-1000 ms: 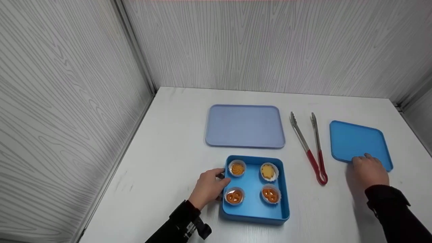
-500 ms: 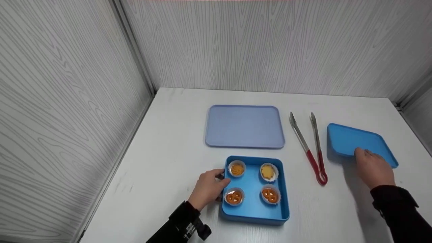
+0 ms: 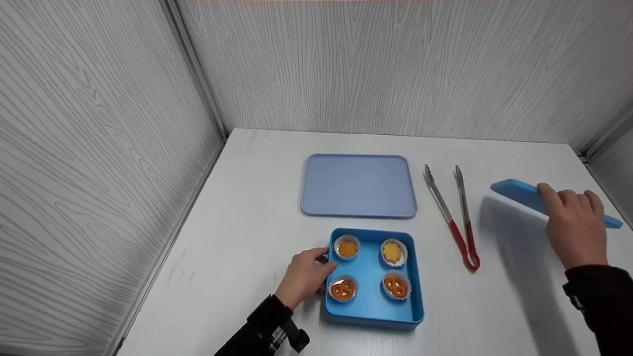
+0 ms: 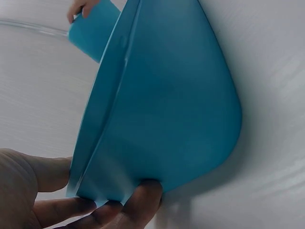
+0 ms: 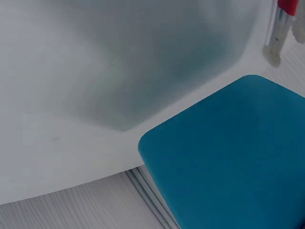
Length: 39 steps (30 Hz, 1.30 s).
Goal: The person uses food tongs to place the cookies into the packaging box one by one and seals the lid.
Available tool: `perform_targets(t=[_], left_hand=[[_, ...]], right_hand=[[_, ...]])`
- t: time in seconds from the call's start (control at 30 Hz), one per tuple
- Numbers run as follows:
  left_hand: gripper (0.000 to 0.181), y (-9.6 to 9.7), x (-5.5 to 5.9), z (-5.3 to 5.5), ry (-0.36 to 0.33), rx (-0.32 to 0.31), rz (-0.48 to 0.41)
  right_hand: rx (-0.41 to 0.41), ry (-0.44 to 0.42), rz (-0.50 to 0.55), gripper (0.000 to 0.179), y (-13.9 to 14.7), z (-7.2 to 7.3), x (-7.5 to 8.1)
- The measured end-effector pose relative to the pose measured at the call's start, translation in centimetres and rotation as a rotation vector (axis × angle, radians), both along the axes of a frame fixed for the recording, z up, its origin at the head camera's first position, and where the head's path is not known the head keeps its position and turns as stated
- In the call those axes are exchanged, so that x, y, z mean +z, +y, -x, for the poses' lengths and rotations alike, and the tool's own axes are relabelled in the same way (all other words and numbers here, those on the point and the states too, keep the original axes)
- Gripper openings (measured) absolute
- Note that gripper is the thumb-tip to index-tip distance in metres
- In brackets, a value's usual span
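Note:
My left hand (image 3: 304, 277) grips the left wall of a square blue box (image 3: 373, 322), thumb at the rim, fingers against the outside; the left wrist view shows that box (image 4: 171, 95) up close. Inside are paper cups with small biscuits: a swirled cookie (image 3: 347, 247), a pale yellow cookie (image 3: 391, 252) and two pretzel-shaped cookies (image 3: 343, 289). At the right, my right hand (image 3: 576, 227) holds a flat blue lid (image 3: 519, 192) by its near edge, tilted above the table. In the right wrist view the lid (image 5: 228, 152) fills the lower right; the hand is hidden there.
Behind the box lies a pale blue-violet tray (image 3: 360, 185) on the white table (image 3: 237, 222). Red-handled metal tongs (image 3: 460, 222) lie spread between tray and lid. Grey wood-grain panels (image 3: 395, 69) enclose the table at the back and sides.
My right hand has lifted the lid off the table, tilting it steeply and shifting it up and to the right. My left hand and the box have stayed in place.

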<state>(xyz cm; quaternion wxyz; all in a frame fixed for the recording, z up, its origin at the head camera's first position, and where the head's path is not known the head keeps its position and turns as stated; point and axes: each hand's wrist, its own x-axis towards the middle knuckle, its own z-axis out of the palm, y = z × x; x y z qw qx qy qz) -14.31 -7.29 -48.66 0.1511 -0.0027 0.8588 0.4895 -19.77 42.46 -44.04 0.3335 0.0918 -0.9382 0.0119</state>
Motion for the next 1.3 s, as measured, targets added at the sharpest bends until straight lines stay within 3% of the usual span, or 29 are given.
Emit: perform_targets(t=[0.1, 0.3, 0.47, 0.57, 0.7, 0.93, 1.03, 1.13, 1.3], left_hand=[[0.046, 0.0, 0.0, 0.0, -0.009, 0.002, -0.002], [0.045, 0.0, 0.0, 0.0, -0.001, -0.002, 0.006], [0.044, -0.1, 0.0, 0.0, 0.022, -0.007, 0.03], [0.045, -0.2, -0.1, -0.1, 0.022, -0.003, 0.032], [0.046, -0.3, -0.1, -0.1, 0.014, 0.0, 0.01], [0.049, -0.6, 0.1, 0.2, 0.009, 0.019, -0.013], [0.048, -0.7, 1.0, 0.5, 0.086, 0.063, 0.034], [0.045, -0.6, 2.2, 0.9, 0.221, 0.087, 0.055], [0.043, 0.1, 4.2, 1.4, 0.416, 0.005, -0.038]], right_hand=[[-0.026, 0.001, -0.023, 0.065, -0.5, -0.3, 1.8], [-0.009, -0.028, -0.025, 0.066, -2.2, -1.4, 5.4], [0.109, 0.021, -0.038, 0.06, -3.8, -2.0, 8.0], [0.166, 0.01, -0.032, 0.053, -4.7, -2.4, 9.1], [0.184, -0.066, -0.02, 0.052, -5.9, -2.8, 10.2], [0.274, -0.176, 0.061, 0.058, -7.0, -3.0, 11.3], [0.307, -0.23, 0.093, 0.061, -7.3, -2.9, 11.4], [0.339, -0.27, 0.129, 0.061, -7.6, -2.9, 11.5], [0.369, -0.39, 0.217, 0.056, -8.8, -2.8, 11.9]])
